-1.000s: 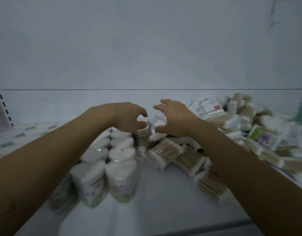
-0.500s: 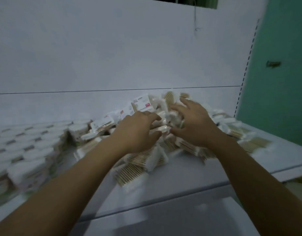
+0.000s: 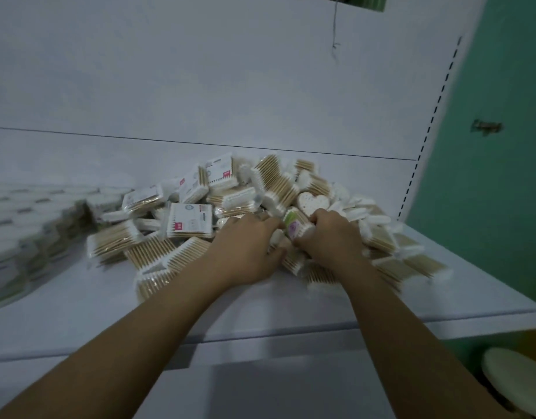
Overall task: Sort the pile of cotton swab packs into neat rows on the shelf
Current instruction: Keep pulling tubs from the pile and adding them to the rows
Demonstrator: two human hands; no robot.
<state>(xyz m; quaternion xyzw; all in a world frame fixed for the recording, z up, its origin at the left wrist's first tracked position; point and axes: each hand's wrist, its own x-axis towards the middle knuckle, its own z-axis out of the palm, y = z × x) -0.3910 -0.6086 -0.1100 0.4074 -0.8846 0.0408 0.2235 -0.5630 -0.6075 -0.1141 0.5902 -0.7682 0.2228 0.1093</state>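
Right, my right grip (image 3: 330, 240) is curled round a green-labelled pack (image 3: 293, 225) and holds it at the near edge of the pile (image 3: 272, 179). The pack lies on its side, touching the packs under it, not lifted clear.

My left grip (image 3: 245, 246) is at 9 o'clock of that pack, just beside it. Fingers are bent down into the pile, thumb low. Can't tell if it has hold of a pack or only presses on them.

At 12 o'clock of my right grip is a heart-shaped pack (image 3: 313, 202), face up on the heap. Flat packs of wooden-stick swabs (image 3: 158, 258) spill toward 8 o'clock, tilted and overlapping every way.

Far out at 9 o'clock, well apart from my grips, are the tidy rows (image 3: 22, 225) of white-topped packs. They are blurred, so no count.

Bare shelf (image 3: 260, 300) runs along 6 o'clock. The green wall (image 3: 487, 176) is at 3 o'clock and a stool (image 3: 514, 376) at 5 o'clock, below the shelf.

Progress, my judgement: the rows are started at the left end, but the bulk of the packs is unsorted in the heap. Probably under halfway. Left to do: pull this pack out, carry it to its row, and repeat for the rest.
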